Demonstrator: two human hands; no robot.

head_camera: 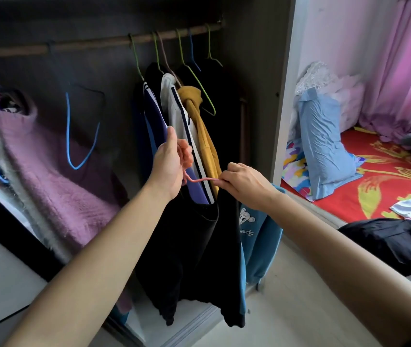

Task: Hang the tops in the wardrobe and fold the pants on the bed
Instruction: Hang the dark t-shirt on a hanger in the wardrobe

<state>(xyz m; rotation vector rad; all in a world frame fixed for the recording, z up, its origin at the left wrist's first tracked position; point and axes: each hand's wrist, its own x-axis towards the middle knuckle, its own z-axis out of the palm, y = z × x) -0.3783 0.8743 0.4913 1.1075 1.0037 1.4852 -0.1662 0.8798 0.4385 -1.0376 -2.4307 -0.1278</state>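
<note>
Black top (194, 246) dangles; left hand (169, 166), right hand (244, 186) grip its hanger (199, 180).

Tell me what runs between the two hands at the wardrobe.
Head view: a pink hanger spans the gap, gripped by the left hand and pinched by the right hand, with a black top hanging from it below.

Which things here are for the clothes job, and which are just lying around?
For the job: pink hanger, black top, left hand, right hand, wardrobe rail, dark clothes on the bed.
Just lying about: blue pillow, pink curtain.
</note>
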